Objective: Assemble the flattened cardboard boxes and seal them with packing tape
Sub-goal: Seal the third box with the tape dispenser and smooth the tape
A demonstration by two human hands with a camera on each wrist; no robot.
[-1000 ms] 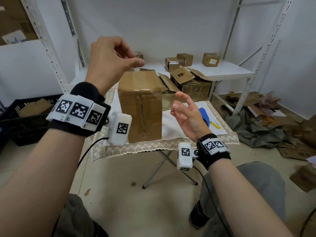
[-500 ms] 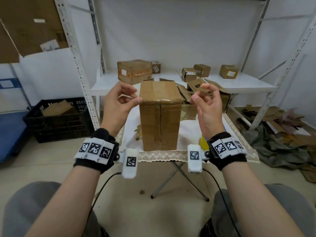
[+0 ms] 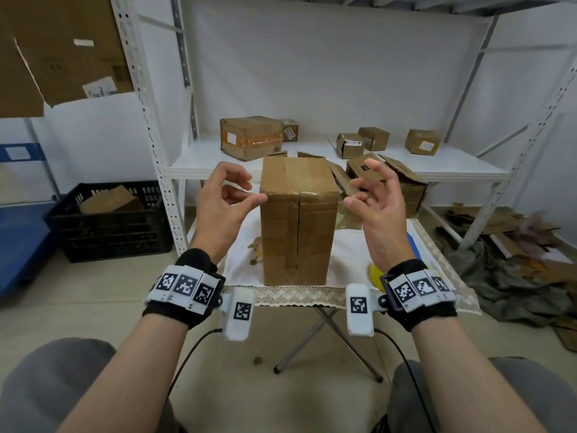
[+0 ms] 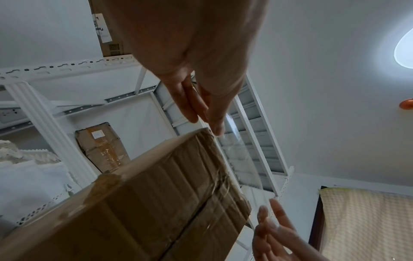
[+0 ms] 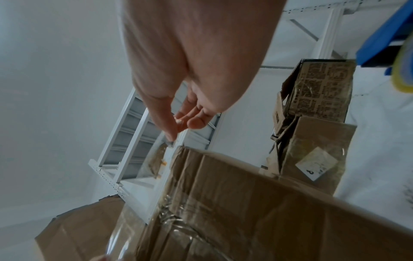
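A tall brown cardboard box (image 3: 298, 232) stands upright on the small table (image 3: 343, 295), its flaps closed and old tape down its front seam. A strip of clear tape (image 3: 307, 193) lies across the box's top front edge and shows stretched between my hands in the left wrist view (image 4: 241, 159). My left hand (image 3: 254, 192) is at the top left corner, thumb and fingers pinching the tape's end. At the top right corner my right hand (image 3: 359, 189) has its fingers curled and its thumb and fingertips (image 5: 172, 139) on the other end.
Behind the table a white shelf (image 3: 437, 165) carries several small boxes and an open carton (image 3: 402, 182). A black crate (image 3: 109, 223) sits on the floor at left, with cardboard scraps (image 3: 515, 245) at right. A yellow and blue thing (image 3: 374, 273) lies on the table by my right wrist.
My left hand came down from above the box to its top left corner. My right hand rose from the box's right side to the top right corner, bringing the tape across the edge.
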